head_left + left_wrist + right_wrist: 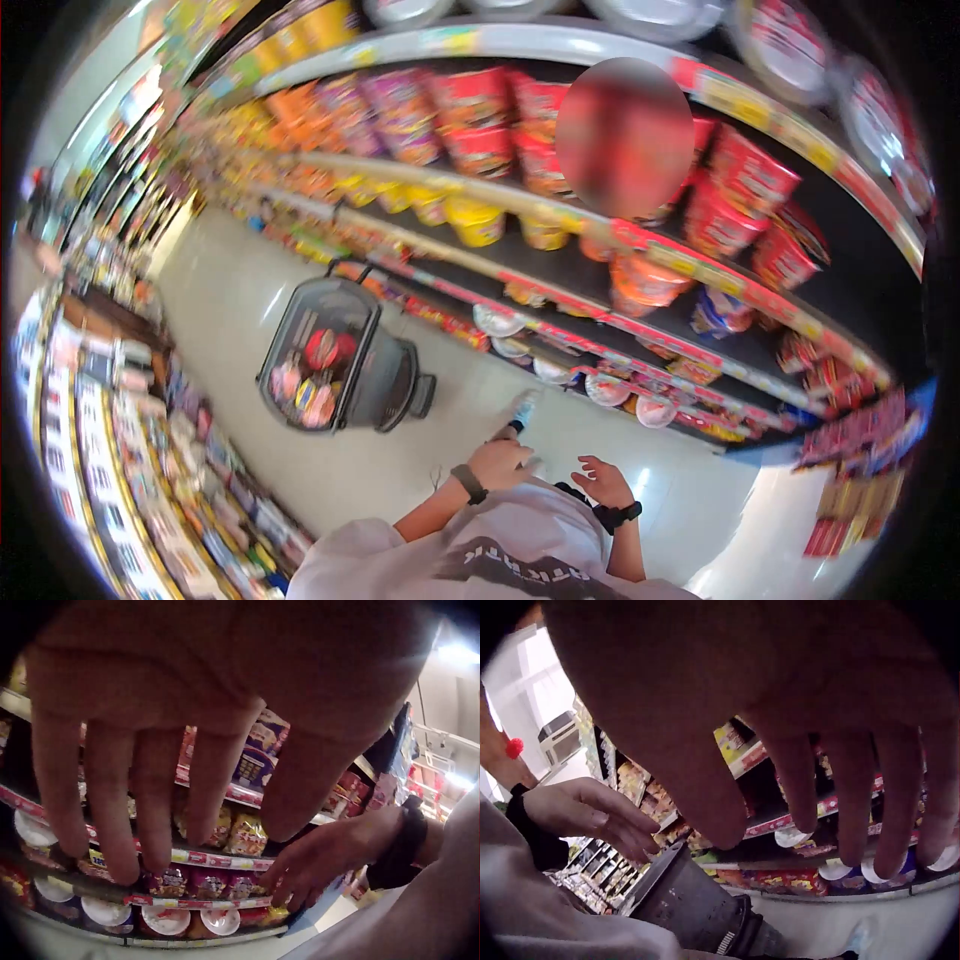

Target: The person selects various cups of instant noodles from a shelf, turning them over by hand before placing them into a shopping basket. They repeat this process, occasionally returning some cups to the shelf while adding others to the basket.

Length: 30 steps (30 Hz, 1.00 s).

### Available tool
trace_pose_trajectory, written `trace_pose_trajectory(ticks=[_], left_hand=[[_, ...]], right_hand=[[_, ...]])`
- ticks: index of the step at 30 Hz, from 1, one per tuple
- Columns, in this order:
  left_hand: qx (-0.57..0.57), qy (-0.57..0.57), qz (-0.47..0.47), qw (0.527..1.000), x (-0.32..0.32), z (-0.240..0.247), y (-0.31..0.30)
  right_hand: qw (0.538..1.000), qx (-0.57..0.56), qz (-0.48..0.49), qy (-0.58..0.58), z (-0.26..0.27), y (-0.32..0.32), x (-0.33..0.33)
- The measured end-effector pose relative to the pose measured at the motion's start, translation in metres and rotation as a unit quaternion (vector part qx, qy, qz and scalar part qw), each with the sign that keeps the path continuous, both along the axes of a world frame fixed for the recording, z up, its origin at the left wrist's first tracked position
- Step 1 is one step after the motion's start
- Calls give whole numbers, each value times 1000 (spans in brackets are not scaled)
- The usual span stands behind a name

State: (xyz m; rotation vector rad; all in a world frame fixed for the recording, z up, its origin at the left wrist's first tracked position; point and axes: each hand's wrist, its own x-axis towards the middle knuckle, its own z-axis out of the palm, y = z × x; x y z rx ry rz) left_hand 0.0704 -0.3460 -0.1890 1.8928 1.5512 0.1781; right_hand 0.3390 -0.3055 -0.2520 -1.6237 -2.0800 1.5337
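Note:
My left hand [500, 465] hangs in front of my body, holding nothing, a dark band at its wrist. Its fingers [109, 802] spread loosely downward across the left wrist view. Beside it my right hand [605, 483] is also without anything in it, with its fingers apart; in the right wrist view these fingers [851, 795] hang relaxed before the shelves. Ahead and to the left on the floor stands a grey rolling shopping basket [385, 375]. Several red and pink packages [318, 365] lie inside it. Neither hand touches the basket or the shelves.
A long shelf [440, 180] on the right carries red noodle cups [475, 120], yellow tubs [472, 218] and an orange tub [645, 280]. Another shelf of goods [150, 450] runs along the left. Tiled floor [215, 270] lies between them, with stacked boxes [845, 510] at the far right.

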Motion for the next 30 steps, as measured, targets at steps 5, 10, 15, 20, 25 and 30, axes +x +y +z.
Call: trace_pose_trajectory(ticks=[5, 10, 15, 20, 25, 30], left_hand=[[39, -13, 120, 992, -62, -19, -35], [70, -56, 213, 973, -151, -29, -52], [92, -25, 289, 953, -261, -28, -54], [40, -132, 386, 912, -387, -38, -45], [26, -166, 495, 852, -510, -129, -18], [8, -46, 493, 869, -594, -192, 13]], right_hand=[[994, 29, 108, 9, 17, 43, -60], [985, 66, 159, 17, 34, 80, -148], [974, -3, 217, 62, 36, 87, -259], [937, -93, 295, 163, 26, 75, -399], [909, -203, 276, 238, -2, 50, -536], [920, -48, 360, 149, -33, 22, -622]])
